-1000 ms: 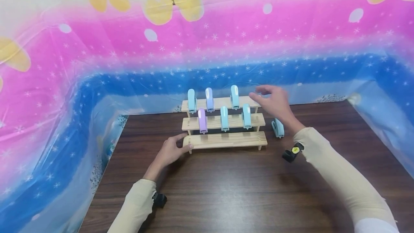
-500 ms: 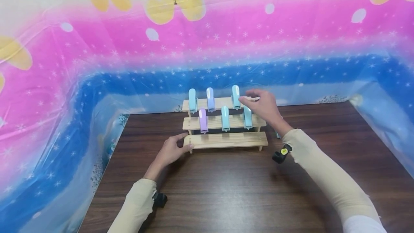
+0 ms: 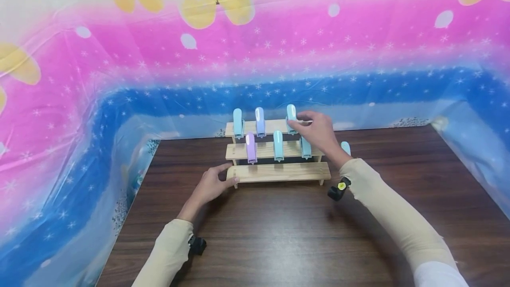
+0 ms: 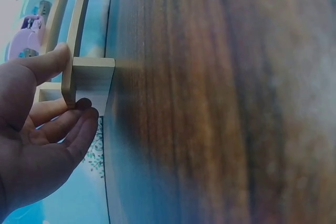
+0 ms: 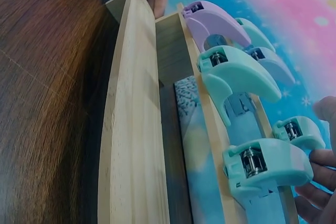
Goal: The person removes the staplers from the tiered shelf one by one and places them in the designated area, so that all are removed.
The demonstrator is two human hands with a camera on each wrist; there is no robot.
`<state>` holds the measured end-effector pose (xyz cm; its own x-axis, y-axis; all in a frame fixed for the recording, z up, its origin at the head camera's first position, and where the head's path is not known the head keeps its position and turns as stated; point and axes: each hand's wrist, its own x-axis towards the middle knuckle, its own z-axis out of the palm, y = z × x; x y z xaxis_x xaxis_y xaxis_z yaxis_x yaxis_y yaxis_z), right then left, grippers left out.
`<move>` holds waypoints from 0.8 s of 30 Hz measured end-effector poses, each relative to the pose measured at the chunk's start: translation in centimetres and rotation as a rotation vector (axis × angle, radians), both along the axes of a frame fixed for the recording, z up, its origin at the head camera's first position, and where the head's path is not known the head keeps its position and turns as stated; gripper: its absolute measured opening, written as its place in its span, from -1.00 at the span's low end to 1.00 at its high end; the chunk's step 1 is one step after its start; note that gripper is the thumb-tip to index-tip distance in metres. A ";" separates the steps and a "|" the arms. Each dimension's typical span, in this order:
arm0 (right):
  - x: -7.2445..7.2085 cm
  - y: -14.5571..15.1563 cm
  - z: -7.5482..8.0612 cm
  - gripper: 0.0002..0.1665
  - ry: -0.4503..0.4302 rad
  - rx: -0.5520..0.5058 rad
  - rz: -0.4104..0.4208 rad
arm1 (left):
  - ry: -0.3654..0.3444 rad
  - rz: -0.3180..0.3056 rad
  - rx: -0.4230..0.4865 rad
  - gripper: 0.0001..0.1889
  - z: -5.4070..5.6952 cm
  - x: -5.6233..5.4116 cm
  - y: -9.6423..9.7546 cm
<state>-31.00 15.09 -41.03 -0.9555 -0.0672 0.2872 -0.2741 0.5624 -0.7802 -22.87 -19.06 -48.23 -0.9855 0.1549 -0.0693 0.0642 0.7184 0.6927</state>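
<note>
A three-tier wooden display stand [image 3: 279, 172] holds small staplers standing on its upper two tiers. My left hand [image 3: 211, 185] grips the left end of the lowest tier, thumb on top and fingers curled at the end and underside. My right hand [image 3: 318, 131] is at the mint stapler [image 3: 291, 116] on the right of the top tier. In the right wrist view its thumb and fingers [image 5: 320, 169] lie either side of that stapler, with a gap on the thumb side. The top tier also bears a mint stapler [image 3: 237, 121] and a lavender-blue stapler [image 3: 260, 121].
On the middle tier stand a purple stapler [image 3: 251, 147], a mint stapler [image 3: 278, 145] and another mint stapler [image 3: 305, 149], partly behind my right hand. One more mint stapler [image 3: 345, 147] stands on the dark wooden table [image 3: 271, 234]. A patterned cloth [image 3: 398, 83] hangs behind.
My right hand has moved left along the top tier, from beyond its right end to the rightmost mint stapler there. My left hand stays on the stand, and the staplers have kept their places.
</note>
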 end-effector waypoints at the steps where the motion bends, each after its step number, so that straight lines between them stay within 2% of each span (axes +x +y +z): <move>1: 0.0 -0.1 0.0 -0.26 0.001 0.007 -0.005 | 0.001 0.000 0.000 -0.31 0.0 0.0 0.0; 12: -0.2 -0.5 0.1 -0.31 -0.027 0.052 -0.013 | 0.006 -0.003 0.011 -0.31 -0.1 0.1 -0.1; 24: -0.3 -0.7 -0.1 -0.36 0.001 0.076 -0.020 | 0.004 -0.003 0.008 -0.31 -0.2 0.1 -0.1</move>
<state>-31.27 14.39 -41.13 -0.9565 -0.0695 0.2833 -0.2630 0.6257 -0.7344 -22.77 -19.17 -48.41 -0.9852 0.1589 -0.0644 0.0692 0.7125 0.6982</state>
